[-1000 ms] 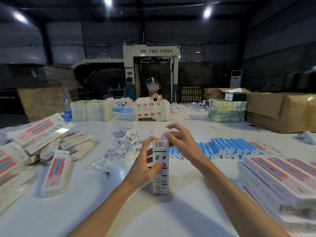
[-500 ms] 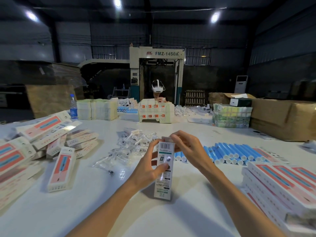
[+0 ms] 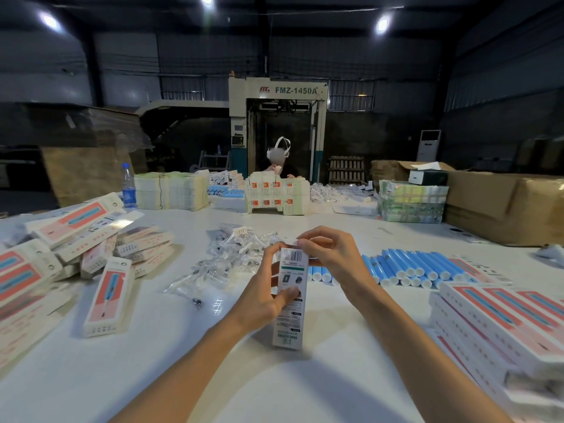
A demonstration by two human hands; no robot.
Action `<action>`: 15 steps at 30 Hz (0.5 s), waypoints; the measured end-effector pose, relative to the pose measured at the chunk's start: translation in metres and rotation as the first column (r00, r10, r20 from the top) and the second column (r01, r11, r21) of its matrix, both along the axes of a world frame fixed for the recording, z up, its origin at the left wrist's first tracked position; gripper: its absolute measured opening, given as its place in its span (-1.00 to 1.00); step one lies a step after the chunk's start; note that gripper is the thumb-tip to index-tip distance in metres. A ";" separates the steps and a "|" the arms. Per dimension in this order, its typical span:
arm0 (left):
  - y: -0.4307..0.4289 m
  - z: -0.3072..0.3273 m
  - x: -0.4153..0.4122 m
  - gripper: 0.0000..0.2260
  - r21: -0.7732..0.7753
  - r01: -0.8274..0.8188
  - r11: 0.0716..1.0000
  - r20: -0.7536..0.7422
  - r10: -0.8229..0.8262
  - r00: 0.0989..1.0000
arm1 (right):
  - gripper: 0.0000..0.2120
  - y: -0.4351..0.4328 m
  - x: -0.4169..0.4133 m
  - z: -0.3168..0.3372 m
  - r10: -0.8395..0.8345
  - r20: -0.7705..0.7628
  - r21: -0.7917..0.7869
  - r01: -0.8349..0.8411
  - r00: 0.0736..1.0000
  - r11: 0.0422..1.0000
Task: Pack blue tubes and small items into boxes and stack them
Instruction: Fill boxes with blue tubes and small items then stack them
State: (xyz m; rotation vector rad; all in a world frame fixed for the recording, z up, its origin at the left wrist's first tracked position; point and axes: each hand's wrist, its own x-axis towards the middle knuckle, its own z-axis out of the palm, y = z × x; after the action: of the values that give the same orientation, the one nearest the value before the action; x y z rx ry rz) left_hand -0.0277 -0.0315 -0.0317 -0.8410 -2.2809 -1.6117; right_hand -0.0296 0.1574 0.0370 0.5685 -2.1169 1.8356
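- Right of the fingers of the right hand (image 3: pixel 332 254), stacked boxes (image 3: pixel 500 325) lie closed on the worktop (image 3: pixel 152 361).
- Just beyond those fingers, blue tubes (image 3: pixel 406 267) lie loose in a row.
- The left hand (image 3: pixel 265 300) grips an upright box (image 3: pixel 288 325); the right fingers pinch its top flap; its contents are hidden.

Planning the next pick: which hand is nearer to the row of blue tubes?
Right. The right hand pinches the top of the box, overlapping the left end of the blue tubes; the left hand grips the box's middle, farther left.
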 end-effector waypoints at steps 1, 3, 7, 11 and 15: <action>0.000 0.000 0.000 -0.31 -0.004 -0.008 1.000 -0.002 0.008 1.000 | -0.90 0.000 0.001 0.000 0.007 -0.001 0.007 -0.007 1.000 1.000; -0.001 0.000 -0.001 -0.28 -0.006 -0.020 1.000 -0.002 0.020 1.000 | -0.90 -0.001 0.001 0.001 0.009 -0.001 0.028 -0.009 1.000 1.000; 0.001 -0.002 -0.001 -0.25 0.014 -0.011 1.000 0.001 0.011 1.000 | -0.90 0.003 0.001 0.005 0.050 0.015 0.059 -0.050 0.999 0.997; 0.003 -0.002 0.001 -0.21 0.067 0.011 0.998 -0.003 -0.011 1.000 | -0.89 0.007 0.001 0.006 0.078 0.020 0.060 -0.079 0.997 0.995; 0.003 -0.001 0.001 -0.16 0.073 0.033 0.997 -0.004 -0.032 0.999 | -0.87 0.009 -0.001 0.009 0.055 -0.014 0.165 -0.052 0.998 0.985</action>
State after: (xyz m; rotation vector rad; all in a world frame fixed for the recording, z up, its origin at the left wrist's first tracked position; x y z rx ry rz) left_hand -0.0271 -0.0290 -0.0328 -0.8665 -2.2033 -1.6951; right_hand -0.0305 0.1669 0.0457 0.6846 -2.2755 1.6853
